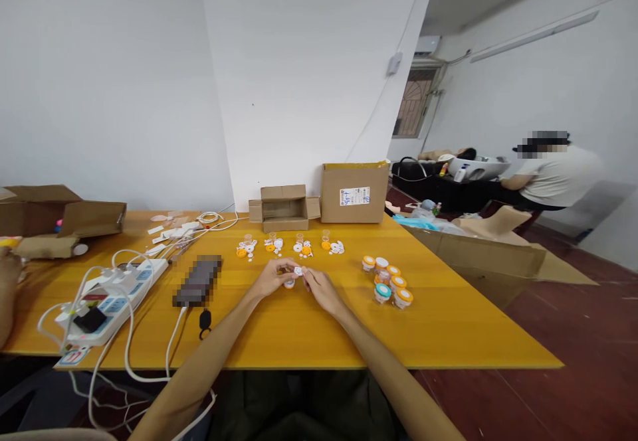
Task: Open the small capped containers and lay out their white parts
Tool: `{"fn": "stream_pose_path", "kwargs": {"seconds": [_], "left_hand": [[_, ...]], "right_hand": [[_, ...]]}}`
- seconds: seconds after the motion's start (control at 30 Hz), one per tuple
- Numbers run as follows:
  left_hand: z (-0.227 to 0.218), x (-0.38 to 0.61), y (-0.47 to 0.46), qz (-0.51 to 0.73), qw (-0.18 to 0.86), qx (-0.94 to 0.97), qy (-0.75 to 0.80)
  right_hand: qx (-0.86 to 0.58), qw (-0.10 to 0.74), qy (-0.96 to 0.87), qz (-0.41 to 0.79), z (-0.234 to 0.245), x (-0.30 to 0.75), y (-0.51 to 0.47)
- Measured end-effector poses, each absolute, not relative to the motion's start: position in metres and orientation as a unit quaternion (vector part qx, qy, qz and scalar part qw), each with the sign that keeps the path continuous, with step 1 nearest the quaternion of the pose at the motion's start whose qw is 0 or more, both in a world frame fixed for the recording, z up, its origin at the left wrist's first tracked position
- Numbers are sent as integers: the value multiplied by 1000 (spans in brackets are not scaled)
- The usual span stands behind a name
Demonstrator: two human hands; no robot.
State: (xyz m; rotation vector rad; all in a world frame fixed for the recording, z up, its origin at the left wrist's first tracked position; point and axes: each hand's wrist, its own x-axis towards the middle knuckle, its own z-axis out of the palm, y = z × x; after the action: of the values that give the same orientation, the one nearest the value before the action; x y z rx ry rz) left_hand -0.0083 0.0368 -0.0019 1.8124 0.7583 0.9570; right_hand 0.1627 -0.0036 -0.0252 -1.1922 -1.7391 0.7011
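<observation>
My left hand (273, 277) is closed in a pinch on a small white piece with dark spots or holes (298, 271), held just above the table. The fingers of my right hand (319, 288) close on the right edge of the same piece. Under my left fingers sits a small round part (289, 284), mostly covered. Beyond the hands lie several small groups, each with a clear cup (325, 235), an orange ring-like lid (306, 250) and white perforated discs (337, 247). To the right stand several small clear jars with orange lids (403, 296), one with a teal lid (383, 291).
A small open carton (284, 208) and a larger box (355, 194) stand at the back. Left are a phone (198, 281), a power strip (117, 301) with cables, and an open box (94, 222). Another person's arm (7, 288) shows far left; a seated person (563, 172) is far right.
</observation>
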Motion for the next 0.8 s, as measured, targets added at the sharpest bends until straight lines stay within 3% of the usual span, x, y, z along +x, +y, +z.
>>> {"fn": "stream_pose_path", "kwargs": {"seconds": [0.43,0.8], "left_hand": [[-9,-5,32,381,410,771,303],[-11,-6,30,358,152,859,332]], "right_hand": [[-504,496,-639,304,-24,165,1],[-501,528,-627,279,-28,167,4]]}}
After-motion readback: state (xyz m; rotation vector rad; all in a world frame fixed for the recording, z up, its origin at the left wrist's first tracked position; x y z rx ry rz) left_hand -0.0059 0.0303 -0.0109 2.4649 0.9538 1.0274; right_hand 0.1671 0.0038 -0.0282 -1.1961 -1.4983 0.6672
